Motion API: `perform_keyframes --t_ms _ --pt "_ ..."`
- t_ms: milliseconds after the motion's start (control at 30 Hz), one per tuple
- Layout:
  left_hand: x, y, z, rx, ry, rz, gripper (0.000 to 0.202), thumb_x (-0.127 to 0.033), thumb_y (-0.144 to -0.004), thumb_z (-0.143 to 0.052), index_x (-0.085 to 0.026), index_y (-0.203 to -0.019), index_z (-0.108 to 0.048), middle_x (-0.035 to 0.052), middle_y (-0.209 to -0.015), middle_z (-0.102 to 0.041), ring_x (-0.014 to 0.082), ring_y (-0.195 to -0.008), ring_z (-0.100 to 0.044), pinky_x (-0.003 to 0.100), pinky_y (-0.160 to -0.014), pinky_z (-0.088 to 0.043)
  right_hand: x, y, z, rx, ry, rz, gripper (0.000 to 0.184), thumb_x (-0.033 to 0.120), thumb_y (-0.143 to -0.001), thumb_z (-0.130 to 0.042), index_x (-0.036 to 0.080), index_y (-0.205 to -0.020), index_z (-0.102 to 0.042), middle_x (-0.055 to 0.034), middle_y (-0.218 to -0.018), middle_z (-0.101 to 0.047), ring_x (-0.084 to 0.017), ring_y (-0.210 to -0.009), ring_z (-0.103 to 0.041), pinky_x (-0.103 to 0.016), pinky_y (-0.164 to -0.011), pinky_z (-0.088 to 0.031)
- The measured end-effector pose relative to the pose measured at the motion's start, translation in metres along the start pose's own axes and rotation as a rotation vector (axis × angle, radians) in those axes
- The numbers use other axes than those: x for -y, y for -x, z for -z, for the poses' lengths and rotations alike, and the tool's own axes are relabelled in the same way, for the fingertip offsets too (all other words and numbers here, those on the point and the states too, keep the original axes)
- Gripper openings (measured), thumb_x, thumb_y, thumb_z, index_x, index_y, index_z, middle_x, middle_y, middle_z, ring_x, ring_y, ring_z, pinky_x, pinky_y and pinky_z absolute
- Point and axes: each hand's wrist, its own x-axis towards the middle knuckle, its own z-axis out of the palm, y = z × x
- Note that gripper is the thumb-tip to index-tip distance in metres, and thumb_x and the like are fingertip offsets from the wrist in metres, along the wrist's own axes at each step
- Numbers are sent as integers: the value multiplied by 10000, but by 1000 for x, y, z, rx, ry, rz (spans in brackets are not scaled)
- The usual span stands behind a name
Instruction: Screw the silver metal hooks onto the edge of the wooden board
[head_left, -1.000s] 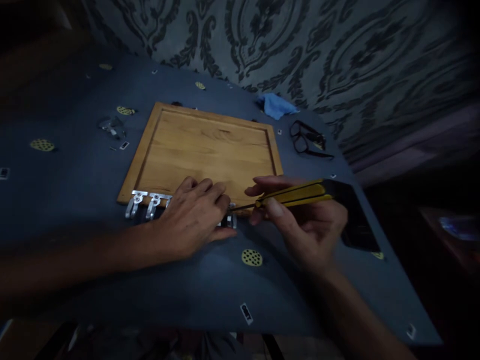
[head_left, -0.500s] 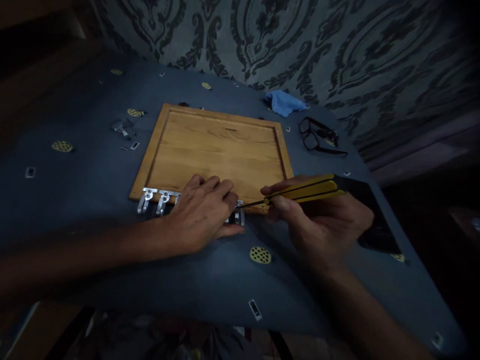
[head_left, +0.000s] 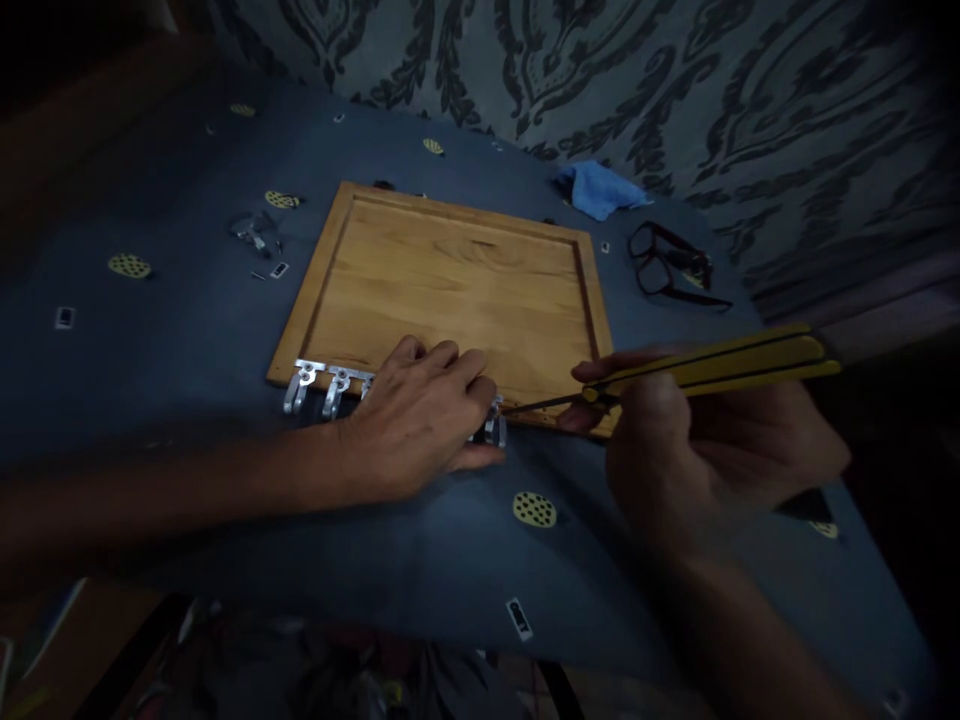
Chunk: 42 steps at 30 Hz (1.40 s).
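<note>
Wooden panel (head_left: 457, 290) lies on a blue tabletop (head_left: 420, 570) near a dark-patterned wall (head_left: 600, 80).

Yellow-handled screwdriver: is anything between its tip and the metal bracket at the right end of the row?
Nothing visible stands between the screwdriver and that end bracket; the left hand lies close by, left of the tip.

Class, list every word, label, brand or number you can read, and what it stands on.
No text is clearly legible.
White front label on the blue tabletop: lettering too blurred.
Leftmost label, same tabletop: too blurred.
Other tabletop labels: too small or blurred.
Yellow screwdriver: no readable text.
</note>
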Motion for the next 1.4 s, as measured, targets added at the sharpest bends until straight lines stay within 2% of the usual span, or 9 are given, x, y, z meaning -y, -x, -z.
perform_keyframes --t_ms 133,267,433,567,900,1133,1267,1367,1400 --pt "1 0 -2 -33 -12 -13 472 -576 -955 -666 -125 -1087 -700 114 -1093 -666 309 -1074 -617 418 -843 -397 -1 3 -1 9 -46 -67 70 261 -848 -825 226 -891 -782 -27 -829 -765 -182 -613 -729 -281 -435 -593" --pt "1 1 -2 -56 -20 -28 468 -580 -954 -667 -127 -1067 -703 113 -1063 -670 300 -1043 -613 402 -817 -381 -1 5 -1 12 -47 -93 49 265 -858 -816 251 -899 -793 -39 -840 -768 -203 -619 -732 -314 -451 -599" --pt "1 1 0 -30 -6 -16 452 -567 -955 -675 -129 -1064 -699 111 -1065 -666 298 -1046 -609 389 -820 -362 0 1 -1 54 -16 -12 43 260 -845 -834 256 -873 -802 -6 -798 -783 -153 -516 -687 -283 -434 -571" --pt "0 0 0 -10 -13 -11 480 -590 -957 -658 -126 -1079 -693 115 -1074 -664 303 -1057 -609 396 -824 -366 3 -2 0 104 25 -9 38 263 -850 -828 292 -840 -805 20 -778 -781 -137 -493 -657 -284 -446 -565" --pt "1 1 -5 -80 -46 -30 500 -606 -966 -633 -121 -1066 -701 115 -1034 -662 301 -1023 -610 400 -795 -368 5 -4 10 298 31 137 201 135 -847 -790 304 -954 -810 2 -893 -781 -193 -752 -732 -342 -606 -616" --pt "2 1 -3 -65 -37 -32 487 -598 -962 -647 -125 -1065 -705 114 -1037 -669 295 -1023 -608 389 -808 -366 8 -6 12 361 -40 -50 217 267 -901 -771 321 -1109 -801 -10 -953 -797 -178 -672 -744 -322 -590 -643" --pt "1 1 -3 -78 -36 -31 478 -595 -945 -674 -129 -1046 -708 112 -1037 -675 295 -1026 -612 391 -810 -374 11 -10 10 325 -33 -112 156 258 -880 -796 304 -1028 -812 -3 -944 -803 -142 -598 -719 -294 -571 -640" --pt "1 1 -2 -54 -28 -29 466 -582 -956 -665 -124 -1029 -708 113 -1036 -673 298 -1030 -620 396 -810 -376 12 -14 8 329 -8 -28 54 199 -854 -807 252 -859 -803 -7 -869 -789 -122 -554 -690 -258 -520 -606" --pt "1 1 -2 -58 -28 -32 463 -578 -961 -660 -122 -1031 -708 113 -1037 -672 298 -1032 -620 397 -810 -376 11 -15 8 332 -6 23 91 176 -844 -807 239 -782 -786 -5 -809 -772 -122 -548 -685 -248 -498 -587"
